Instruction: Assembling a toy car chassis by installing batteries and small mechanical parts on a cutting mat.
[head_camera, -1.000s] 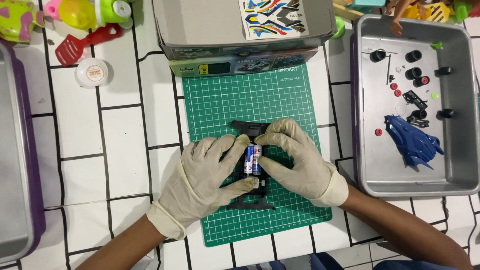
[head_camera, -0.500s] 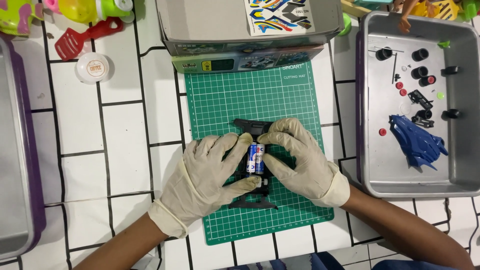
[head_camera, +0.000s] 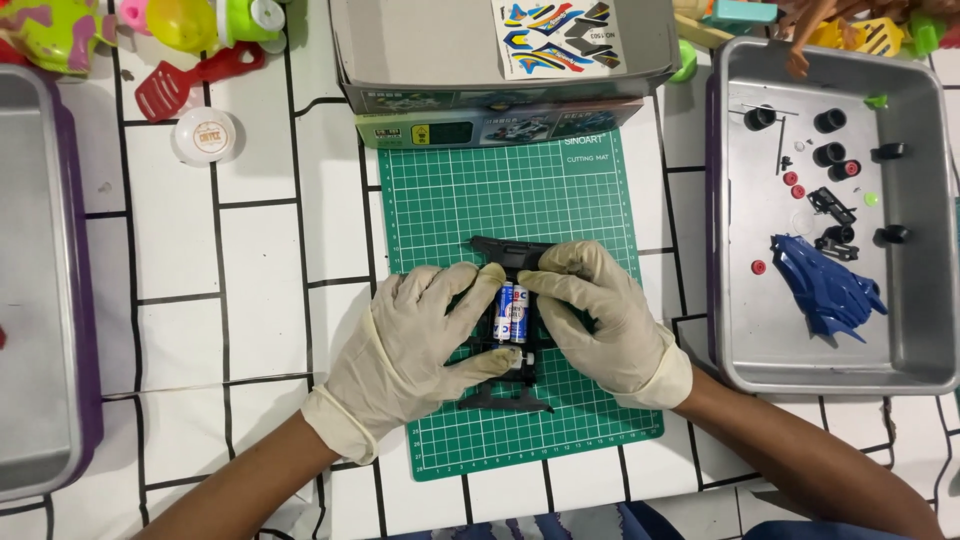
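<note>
Two blue-and-white cylindrical batteries (head_camera: 510, 312) sit side by side in the middle of a black toy car chassis (head_camera: 505, 330), which lies lengthwise on the green cutting mat (head_camera: 500, 190) near its centre. The left hand (head_camera: 415, 345), in a pale glove, is curled closed around the chassis's left flank, thumb and forefinger bearing on the batteries' edge; the right hand (head_camera: 600, 320), likewise gloved, is closed over the right flank with its fingertips against the cells. Judgement: the batteries are being seated. To do this well, press evenly from both sides and straight down so that each cell lies flat in its bay, keeping the chassis flat on the mat; whether polarity is correct cannot be told from this view. Beyond the mat, a grey box (head_camera: 500, 45) carries a sticker sheet (head_camera: 560, 35), and a metal tray (head_camera: 730, 330) on the desk's right holds a blue car body shell (head_camera: 825, 285) and black wheels (head_camera: 830, 122).
</note>
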